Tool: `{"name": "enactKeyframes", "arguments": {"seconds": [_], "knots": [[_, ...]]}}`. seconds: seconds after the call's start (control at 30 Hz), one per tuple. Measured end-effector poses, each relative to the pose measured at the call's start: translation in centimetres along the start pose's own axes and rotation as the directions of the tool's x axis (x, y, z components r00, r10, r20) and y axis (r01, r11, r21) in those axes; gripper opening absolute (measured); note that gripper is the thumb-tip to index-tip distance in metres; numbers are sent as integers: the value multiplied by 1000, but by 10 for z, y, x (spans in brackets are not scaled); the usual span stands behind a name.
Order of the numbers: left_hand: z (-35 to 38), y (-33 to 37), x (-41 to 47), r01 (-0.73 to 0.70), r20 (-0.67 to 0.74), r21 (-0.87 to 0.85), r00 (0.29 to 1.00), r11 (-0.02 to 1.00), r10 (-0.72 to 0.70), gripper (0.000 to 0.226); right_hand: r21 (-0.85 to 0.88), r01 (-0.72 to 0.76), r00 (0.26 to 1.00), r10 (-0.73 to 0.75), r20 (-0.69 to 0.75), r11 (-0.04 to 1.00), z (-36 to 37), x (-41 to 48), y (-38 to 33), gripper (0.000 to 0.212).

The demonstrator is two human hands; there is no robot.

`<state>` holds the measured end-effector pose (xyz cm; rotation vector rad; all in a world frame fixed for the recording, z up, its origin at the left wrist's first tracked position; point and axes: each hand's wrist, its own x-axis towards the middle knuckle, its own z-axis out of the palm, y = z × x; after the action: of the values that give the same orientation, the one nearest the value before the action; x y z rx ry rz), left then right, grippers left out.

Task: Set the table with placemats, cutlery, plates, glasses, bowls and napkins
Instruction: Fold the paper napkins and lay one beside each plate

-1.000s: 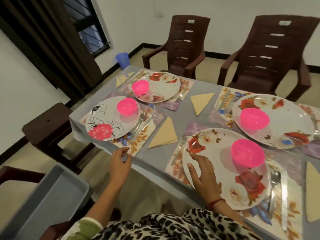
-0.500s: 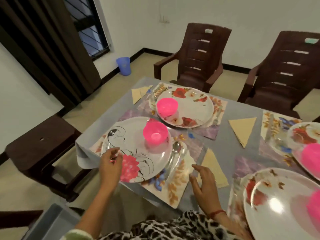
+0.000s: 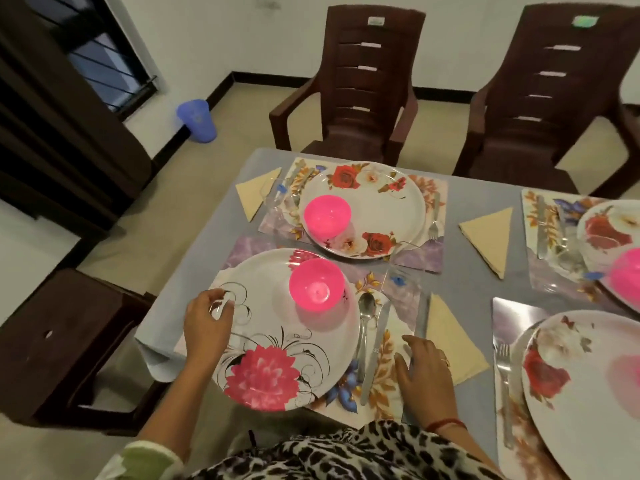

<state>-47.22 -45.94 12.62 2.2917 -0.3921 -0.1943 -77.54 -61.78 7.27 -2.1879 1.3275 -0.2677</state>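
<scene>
The left hand [image 3: 207, 323] seemingly pinches the plate [image 3: 277, 327] rim, right hand [image 3: 424, 370] fingers [image 3: 408, 340] spread on the placemat [image 3: 381, 382]; chair labels [image 3: 374, 20] illegible.

Two brown plastic armchairs, one left [image 3: 363, 88] and one right [image 3: 547, 98], at far edge of surface, side by side. Blue bin [image 3: 197, 120] on floor by wall, under barred window [image 3: 110, 67]. Dark curtain [image 3: 52, 109] at left. Dark wooden stool [image 3: 59, 341] beside near-left corner.

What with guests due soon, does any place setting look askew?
The pink-flower plate sits left of centre on its placemat and seems to overhang the near edge of the table; the left hand holds its rim.
</scene>
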Motion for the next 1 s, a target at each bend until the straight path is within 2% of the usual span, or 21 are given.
{"name": "enactKeyframes", "arguments": {"seconds": [0.13,0.23,0.43,0.6,0.77,0.9,1.0], "knots": [[-2,-12,34,72,57,95,995,993,-78,43,-229,-101,995,103,-5,968,11,-7,-17,45],[-2,-25,64,93,135,131,985,987,-111,48,-290,-206,978,190,-84,934,27,-11,-35,44],[-1,-42,96,20,318,224,944,974,-92,32,-97,-442,884,414,-218,892,42,-3,-51,40],[0,-58,112,49,386,103,918,993,-85,35,-57,-553,817,528,-231,831,36,9,-56,32],[-1,-65,128,116,406,-5,908,993,-104,27,107,-572,770,577,-271,813,28,10,-60,35],[-5,-68,133,124,432,-16,896,992,-105,22,260,-567,718,623,-311,782,24,9,-61,34],[-11,-75,140,111,412,5,905,994,-103,21,310,-536,722,617,-314,785,27,9,-66,32]]}}
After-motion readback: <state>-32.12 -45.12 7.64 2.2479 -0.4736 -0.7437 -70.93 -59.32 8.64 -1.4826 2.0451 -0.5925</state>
